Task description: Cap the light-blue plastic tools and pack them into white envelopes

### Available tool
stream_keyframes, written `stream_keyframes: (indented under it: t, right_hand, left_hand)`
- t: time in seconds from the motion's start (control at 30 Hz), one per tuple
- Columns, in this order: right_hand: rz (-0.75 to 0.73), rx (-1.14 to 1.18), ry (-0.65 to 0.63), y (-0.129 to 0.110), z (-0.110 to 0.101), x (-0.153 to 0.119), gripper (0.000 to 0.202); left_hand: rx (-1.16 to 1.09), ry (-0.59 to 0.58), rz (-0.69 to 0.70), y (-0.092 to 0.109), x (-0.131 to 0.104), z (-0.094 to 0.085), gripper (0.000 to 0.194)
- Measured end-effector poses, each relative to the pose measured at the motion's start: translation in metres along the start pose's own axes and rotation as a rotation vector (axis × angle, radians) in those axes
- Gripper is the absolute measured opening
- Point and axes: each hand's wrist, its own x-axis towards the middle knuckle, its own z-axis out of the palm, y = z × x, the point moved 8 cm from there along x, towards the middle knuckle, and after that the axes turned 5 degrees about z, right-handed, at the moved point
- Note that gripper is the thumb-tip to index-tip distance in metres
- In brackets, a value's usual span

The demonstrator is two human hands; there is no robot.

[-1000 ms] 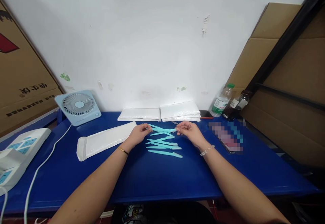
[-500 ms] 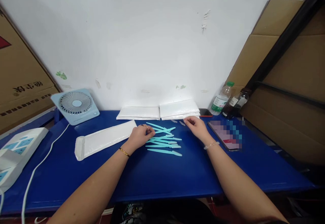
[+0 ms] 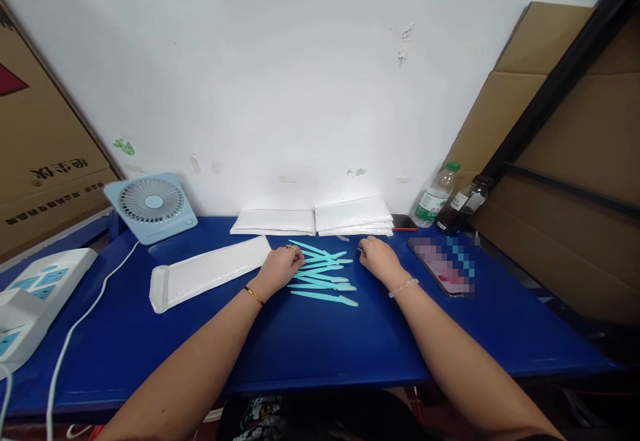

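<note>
Several light-blue slim tools point(image 3: 325, 296) lie in a loose, partly crossed pile on the blue table point(image 3: 330, 347). My left hand point(image 3: 286, 264) is at the left ends of the pile, its fingers closed; what they hold, if anything, is hidden. To the right of the pile, my right hand point(image 3: 377, 255) pinches at a small clear piece on the table, mostly hidden by the fingertips. Another small clear piece point(image 3: 343, 238) lies near the white packets. A long white padded envelope point(image 3: 215, 274) lies left of my left hand.
White envelopes are stacked in two piles, left point(image 3: 275, 221) and right point(image 3: 353, 215), against the wall. A fan point(image 3: 153, 206) and power strip point(image 3: 45, 294) stand left. Phone point(image 3: 443, 267), bottles point(image 3: 435, 197) and a dark red-edged object point(image 3: 404, 221) are right.
My right hand has moved slightly left and closed over the small clear piece. My left hand has shifted slightly, and some blue tools near it have moved.
</note>
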Motion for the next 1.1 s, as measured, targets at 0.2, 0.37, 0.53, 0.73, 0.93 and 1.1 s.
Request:
stream_keyframes:
  t: [0.2,0.37,0.53,0.73,0.93,1.1]
  right_hand:
    - [0.086,0.894,-0.035,0.012,-0.002,0.000,0.010]
    - [0.144,1.448,-0.165,0.002,0.003,-0.003,0.028]
    - [0.168,1.464,-0.171,0.003,0.006,-0.002,0.032]
    - [0.240,1.412,-0.212,0.011,0.016,0.000,0.034]
    - [0.196,1.386,-0.242,-0.002,0.015,-0.003,0.035]
    - [0.150,1.361,-0.300,-0.016,0.015,-0.006,0.034]
  left_hand:
    - [-0.166,-0.005,-0.077,-0.011,-0.001,-0.003,0.018]
    - [-0.200,-0.007,-0.076,-0.011,-0.001,-0.005,0.020]
    - [-0.256,-0.009,-0.071,-0.011,-0.001,-0.005,0.021]
    - [-0.248,-0.020,-0.058,-0.007,-0.002,-0.007,0.021]
    - [-0.243,-0.026,-0.056,-0.005,-0.003,-0.006,0.020]
    - [-0.264,-0.041,-0.037,-0.005,-0.002,-0.002,0.021]
